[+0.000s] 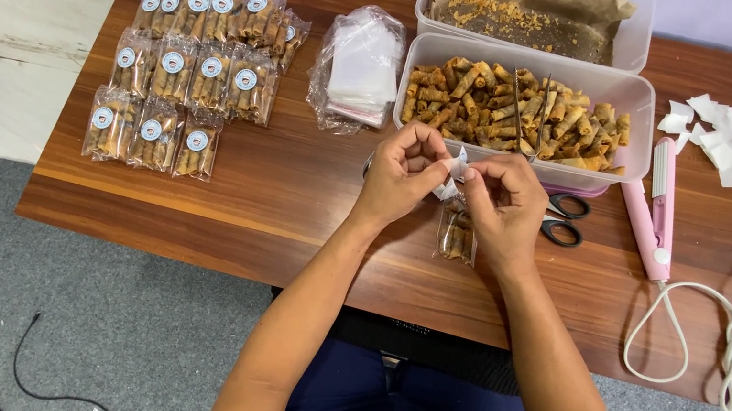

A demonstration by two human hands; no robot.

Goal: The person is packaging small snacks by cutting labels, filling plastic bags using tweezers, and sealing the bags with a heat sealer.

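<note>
My left hand and my right hand are together over the wooden table, both pinching a small white sticker piece. Below them lies a small clear bag of fried snack rolls on the table, touching my right hand's lower edge. Just beyond my hands stands a clear plastic tub full of loose snack rolls, with metal tongs resting in it.
Several sealed, stickered snack bags lie in rows at the left. A stack of empty clear bags sits beside the tub. Behind is a tub with crumbs. Scissors, a pink corded sealer and white paper scraps lie right.
</note>
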